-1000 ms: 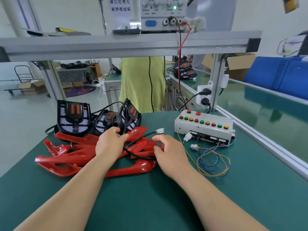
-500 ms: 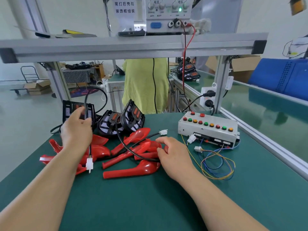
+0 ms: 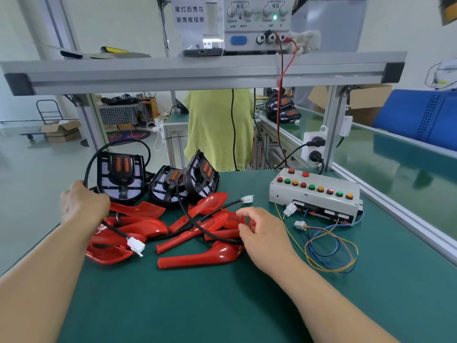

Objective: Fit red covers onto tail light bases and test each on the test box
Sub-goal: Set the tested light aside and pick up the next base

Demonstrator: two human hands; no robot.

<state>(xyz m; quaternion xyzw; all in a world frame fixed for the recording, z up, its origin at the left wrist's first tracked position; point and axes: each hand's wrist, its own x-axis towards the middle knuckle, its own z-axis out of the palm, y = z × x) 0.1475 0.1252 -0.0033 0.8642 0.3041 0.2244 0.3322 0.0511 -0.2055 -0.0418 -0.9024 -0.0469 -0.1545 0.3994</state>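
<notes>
Green tabletop (image 3: 197,305) keeps red covers (image 3: 197,258) heaped before the bases (image 3: 118,179), handy for pairing; left hand (image 3: 84,206) curls its fingers round one base's cable (image 3: 117,230), seemingly untangling it, while right hand (image 3: 262,233) holds loosely spread fingers over the covers.

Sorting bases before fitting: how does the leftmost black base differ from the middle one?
The leftmost base stands upright, facing the camera; the middle base leans back, partly behind the right base. A cable arcs over the leftmost into the left hand; none over the middle. Both have orange lenses.
</notes>
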